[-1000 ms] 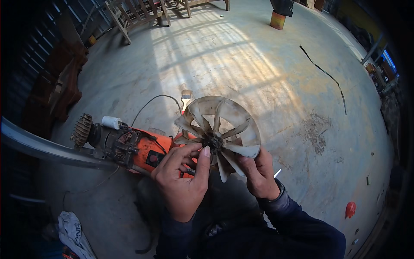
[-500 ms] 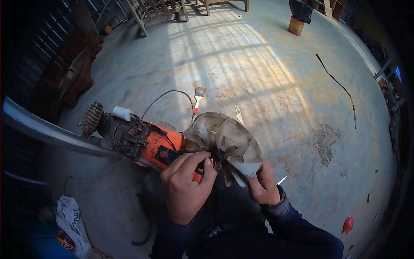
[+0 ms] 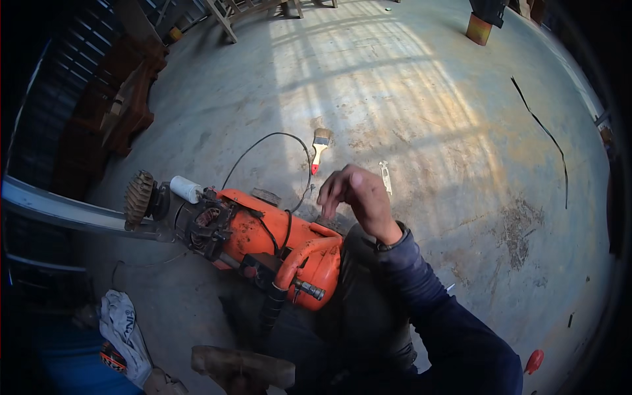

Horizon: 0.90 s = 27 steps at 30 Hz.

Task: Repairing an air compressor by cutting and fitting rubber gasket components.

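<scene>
An orange air compressor (image 3: 263, 230) lies on the floor in front of me, its motor windings bare at the left end. Over the floor just beyond its right end hangs my right hand (image 3: 365, 201). Its fingers are bent but apart, and I see nothing in them. Low at the bottom edge is a dusty, pale plastic fan (image 3: 273, 370), dim in shadow. My left hand (image 3: 241, 383) shows only as a small part against the fan, gripping it; most of that hand is hidden.
A paintbrush (image 3: 320, 146) and a flat metal wrench (image 3: 386, 178) lie on the floor past the compressor. A cable (image 3: 263, 137) loops behind it. A metal beam (image 3: 72, 209) runs at the left, above a white bag (image 3: 118, 329). A red object (image 3: 534, 361) lies lower right.
The fan has left the compressor's right end and moved down toward me with my left hand. My right hand has let go of it and moved up and left, over the floor.
</scene>
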Tool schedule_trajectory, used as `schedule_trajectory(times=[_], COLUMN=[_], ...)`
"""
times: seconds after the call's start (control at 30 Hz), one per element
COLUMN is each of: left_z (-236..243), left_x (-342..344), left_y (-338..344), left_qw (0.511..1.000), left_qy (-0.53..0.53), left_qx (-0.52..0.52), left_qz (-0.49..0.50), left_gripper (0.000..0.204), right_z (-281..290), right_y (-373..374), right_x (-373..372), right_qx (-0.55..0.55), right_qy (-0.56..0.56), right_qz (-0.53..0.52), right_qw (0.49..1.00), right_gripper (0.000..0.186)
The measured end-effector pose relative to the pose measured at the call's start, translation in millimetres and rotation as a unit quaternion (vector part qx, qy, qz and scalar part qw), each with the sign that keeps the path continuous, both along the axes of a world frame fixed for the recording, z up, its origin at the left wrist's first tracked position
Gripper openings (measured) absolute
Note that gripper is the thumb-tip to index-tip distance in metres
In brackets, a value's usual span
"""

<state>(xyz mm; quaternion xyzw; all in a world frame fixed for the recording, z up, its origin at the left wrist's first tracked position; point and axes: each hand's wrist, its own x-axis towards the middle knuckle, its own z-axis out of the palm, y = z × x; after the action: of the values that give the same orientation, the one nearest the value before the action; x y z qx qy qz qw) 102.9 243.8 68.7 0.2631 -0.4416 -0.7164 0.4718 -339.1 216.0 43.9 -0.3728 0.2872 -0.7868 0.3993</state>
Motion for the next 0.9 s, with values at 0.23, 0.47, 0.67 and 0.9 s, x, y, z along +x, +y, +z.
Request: schedule_trajectory(times=[0.23, 0.47, 0.67, 0.9], left_z=[-17, -7, -13, -21], left_x=[-2, -11, -13, -13], left_y=[14, 27, 28, 9], left_qw=[0.993, 0.979, 0.960, 0.986], left_qy=[-0.105, -0.141, -0.241, -0.134], left_qx=[0.056, 0.123, 0.069, 0.098], left_qz=[-0.022, 0.084, 0.123, 0.016], left_gripper=[0.041, 0.039, 0.041, 0.043], right_z=[-280, -344, -350, -257], right_y=[-123, -162, -140, -30], right_x=[-104, -64, -59, -119], right_qx=[0.322, 0.260, 0.307, 0.350], right_qy=[0.690, 0.870, 0.791, 0.171], right_qz=[-0.082, -0.016, -0.026, -0.332], right_qw=[0.643, 0.418, 0.528, 0.859], right_gripper=[0.020, 0.025, 0.020, 0.028])
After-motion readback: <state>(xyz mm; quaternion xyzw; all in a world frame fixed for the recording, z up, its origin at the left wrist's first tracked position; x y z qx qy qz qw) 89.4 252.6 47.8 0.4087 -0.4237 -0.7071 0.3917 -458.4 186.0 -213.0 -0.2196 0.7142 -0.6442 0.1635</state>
